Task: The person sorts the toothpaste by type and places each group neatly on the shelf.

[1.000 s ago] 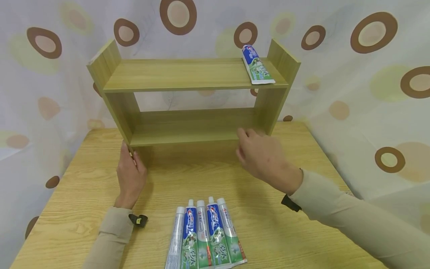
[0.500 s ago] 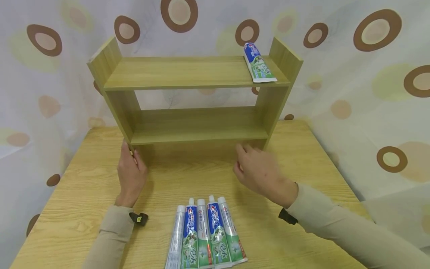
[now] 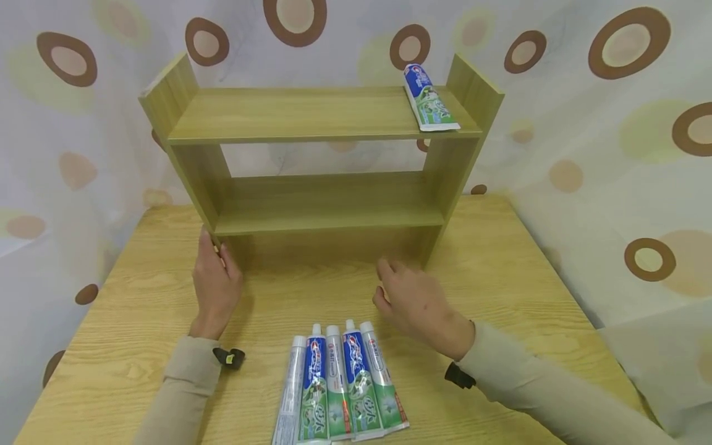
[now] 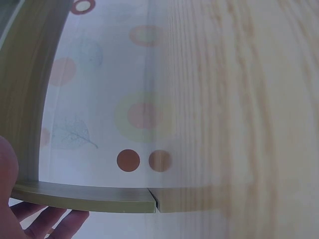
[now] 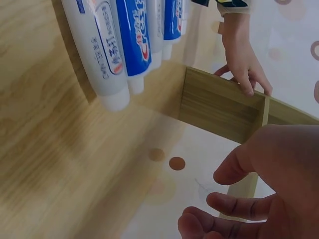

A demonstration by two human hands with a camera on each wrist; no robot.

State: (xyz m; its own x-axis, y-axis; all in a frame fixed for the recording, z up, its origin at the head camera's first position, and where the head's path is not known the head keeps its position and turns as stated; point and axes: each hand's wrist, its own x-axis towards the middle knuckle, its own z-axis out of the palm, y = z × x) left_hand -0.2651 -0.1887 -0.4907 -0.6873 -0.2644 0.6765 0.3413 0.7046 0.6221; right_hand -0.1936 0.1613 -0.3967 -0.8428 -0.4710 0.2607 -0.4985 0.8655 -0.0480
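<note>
My left hand [image 3: 216, 285] grips the lower left side panel of a small two-tier wooden shelf [image 3: 322, 116]. In the left wrist view its fingers [image 4: 70, 224] lie along the outer side of that panel. Loosely bent and holding nothing, my right hand [image 3: 419, 304] hovers over the table before the shelf's lower right side. Closest to it is a row of several toothpaste tubes, including a blue and green Crest tube [image 3: 361, 386] and a silver and green tube [image 3: 384, 383]. Another blue and green toothpaste tube [image 3: 428, 102] lies at the right end of the top shelf.
Everything stands on a light wood-grain table [image 3: 500, 278]. A white curtain [image 3: 584, 173] patterned with brown and green circles hangs behind and at both sides. The shelf's side panels rise above its top board at both ends.
My right hand has come down and toward me from the lower shelf's right end, moving slightly left. The left hand stays on the side panel. The tubes have not moved.
</note>
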